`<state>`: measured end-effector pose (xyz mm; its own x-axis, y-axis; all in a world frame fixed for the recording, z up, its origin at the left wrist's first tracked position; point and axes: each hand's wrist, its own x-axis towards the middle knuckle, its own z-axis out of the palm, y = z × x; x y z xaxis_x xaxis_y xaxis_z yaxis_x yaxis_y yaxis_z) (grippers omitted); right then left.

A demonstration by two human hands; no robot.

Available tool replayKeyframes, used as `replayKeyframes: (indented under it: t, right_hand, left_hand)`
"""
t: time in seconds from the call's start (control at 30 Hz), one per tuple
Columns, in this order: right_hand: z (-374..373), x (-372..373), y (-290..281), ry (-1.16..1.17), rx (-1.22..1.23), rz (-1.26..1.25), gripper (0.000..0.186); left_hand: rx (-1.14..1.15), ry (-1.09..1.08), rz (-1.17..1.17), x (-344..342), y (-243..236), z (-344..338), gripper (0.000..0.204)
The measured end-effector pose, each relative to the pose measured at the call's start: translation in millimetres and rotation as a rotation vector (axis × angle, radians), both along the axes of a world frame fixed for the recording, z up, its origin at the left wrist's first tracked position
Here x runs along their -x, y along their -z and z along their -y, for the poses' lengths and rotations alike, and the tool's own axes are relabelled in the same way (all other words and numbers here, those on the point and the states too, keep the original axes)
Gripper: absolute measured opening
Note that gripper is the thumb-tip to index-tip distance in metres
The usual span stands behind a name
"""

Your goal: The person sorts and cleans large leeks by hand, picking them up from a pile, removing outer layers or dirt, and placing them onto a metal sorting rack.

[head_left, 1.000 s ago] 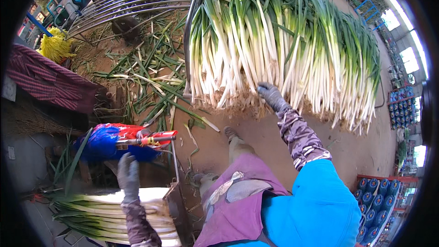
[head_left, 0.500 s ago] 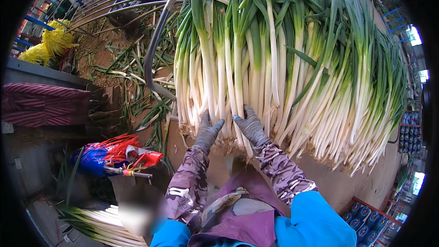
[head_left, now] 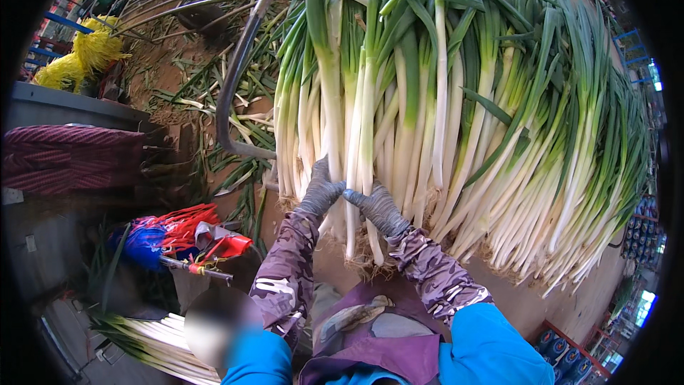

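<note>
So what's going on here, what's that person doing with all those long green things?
Someone in grey gloves has both hands at a big pile of green onions. The left hand and right hand are together around a few stalks, low on their white part. A smaller stack lies at the lower left.

I see soft, fairly even light over the green onions (head_left: 442, 100), their white stalks reading brightest, with mild shadows in the gaps between them. The small window (head_left: 645, 308) at the lower right rim glares bluish white. Below the dark red patterned cloth (head_left: 71, 159), my left side sinks into dimness. The left hand (head_left: 320, 189) and right hand (head_left: 380, 208) look reasonably sharp, yet a pale patch (head_left: 212, 329) at lower left is heavily blurred, and fisheye distortion bends everything toward the black rim
</note>
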<state>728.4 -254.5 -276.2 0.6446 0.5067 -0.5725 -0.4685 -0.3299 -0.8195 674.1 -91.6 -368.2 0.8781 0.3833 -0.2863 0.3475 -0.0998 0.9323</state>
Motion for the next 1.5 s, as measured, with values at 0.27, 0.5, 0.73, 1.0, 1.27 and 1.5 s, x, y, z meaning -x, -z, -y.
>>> replayKeyframes:
  t: [0.27,0.5,0.73,1.0,1.27,1.5]
  right_hand:
    - [3,-19,10,-0.049,-0.105,-0.208,0.055]
    - [-3,-14,6,-0.040,-0.314,-0.250,0.054]
    - [3,-8,-33,0.120,-0.468,-0.547,0.041]
    - [-3,11,-57,0.088,-0.490,-0.567,0.054]
    - [-33,-24,-84,0.004,-0.589,-0.676,0.050]
    - [-38,16,-86,-0.007,-0.819,-0.562,0.075]
  left_hand:
    - [0.199,-0.113,-0.105,-29,-51,4,0.071]
    - [0.565,-0.020,0.023,-19,-46,-23,0.065]
    - [0.665,-0.057,-0.067,12,-135,2,0.063]
    - [0.543,-0.008,-0.079,76,-171,35,0.096]
    - [0.010,0.053,-0.173,140,-225,57,0.099]
    - [0.211,0.102,0.001,176,-249,56,0.104]
